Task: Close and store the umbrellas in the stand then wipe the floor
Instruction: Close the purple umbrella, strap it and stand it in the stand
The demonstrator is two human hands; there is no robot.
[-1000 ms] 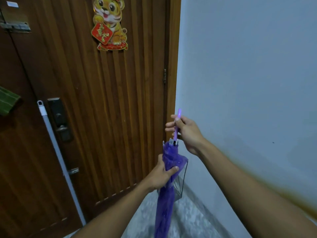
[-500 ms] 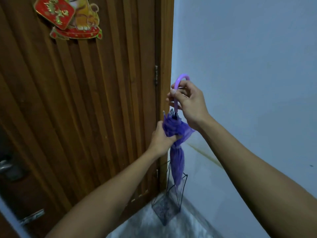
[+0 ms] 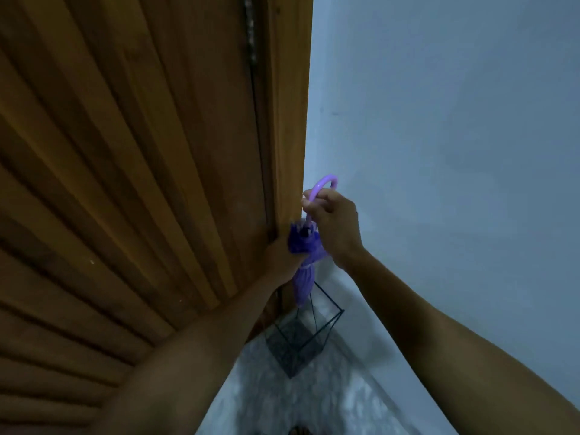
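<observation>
A closed purple umbrella (image 3: 303, 282) hangs upright, tip down, over a black wire umbrella stand (image 3: 303, 335) in the corner between door and wall. Its tip reaches about the stand's top rim. My right hand (image 3: 332, 226) grips the curved lilac handle at the top. My left hand (image 3: 281, 257) is wrapped around the gathered fabric just below the handle. The stand looks empty inside.
A slatted wooden door (image 3: 141, 152) fills the left side, its frame meeting a pale blue-grey wall (image 3: 439, 136) on the right. Speckled grey floor (image 3: 314, 403) lies below. My toes show at the bottom edge.
The view has tilted down and closer to the corner. The umbrella has dropped lower toward the stand, still held in both hands. The tiger decoration and mop pole have left the view.
</observation>
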